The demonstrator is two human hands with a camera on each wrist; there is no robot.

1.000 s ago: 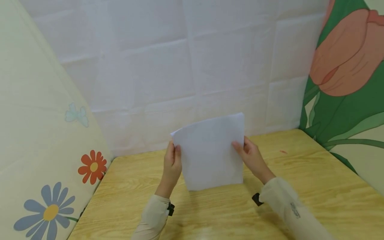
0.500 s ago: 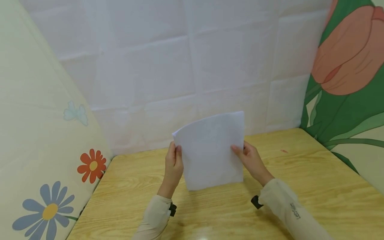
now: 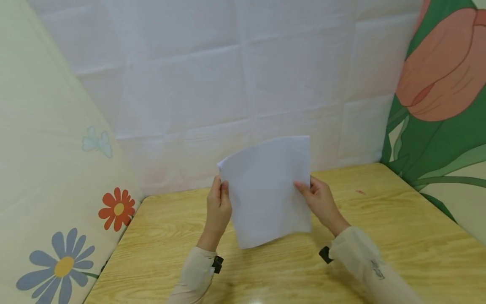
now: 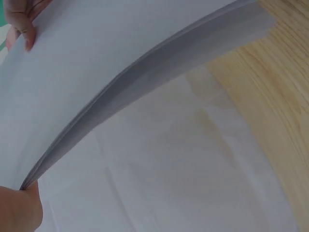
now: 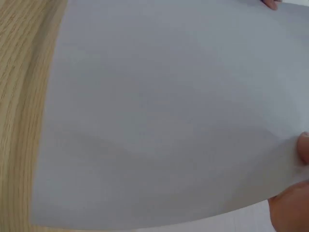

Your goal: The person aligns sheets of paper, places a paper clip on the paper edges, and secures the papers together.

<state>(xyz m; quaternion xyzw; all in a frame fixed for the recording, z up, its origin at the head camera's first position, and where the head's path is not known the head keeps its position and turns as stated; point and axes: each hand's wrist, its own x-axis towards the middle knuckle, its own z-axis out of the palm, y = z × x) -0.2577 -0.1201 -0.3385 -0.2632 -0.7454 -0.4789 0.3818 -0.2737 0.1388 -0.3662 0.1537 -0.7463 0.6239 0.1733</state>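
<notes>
Paper (image 3: 267, 194) has bowed further, left fingers (image 3: 225, 188) and right fingers (image 3: 303, 187) pinching it.

Paper sheets (image 3: 265, 194): plain white, smooth, matt, thin layered edges visible from left wrist cam. Tabletop (image 3: 163, 232): yellow wood-grain finish, looks smooth, slight gloss highlight at near edge; can't tell solid wood from laminate. Far backdrop (image 3: 190, 88): white, cloth-like, matt, creased in a grid of folds. Left panel (image 3: 41, 139): cream, matt, printed look. Right panel (image 3: 440, 76): same flat matt print look. Left sleeve (image 3: 194, 272) and right sleeve (image 3: 360, 261): thin beige fabric, soft wrinkles, matt
</notes>
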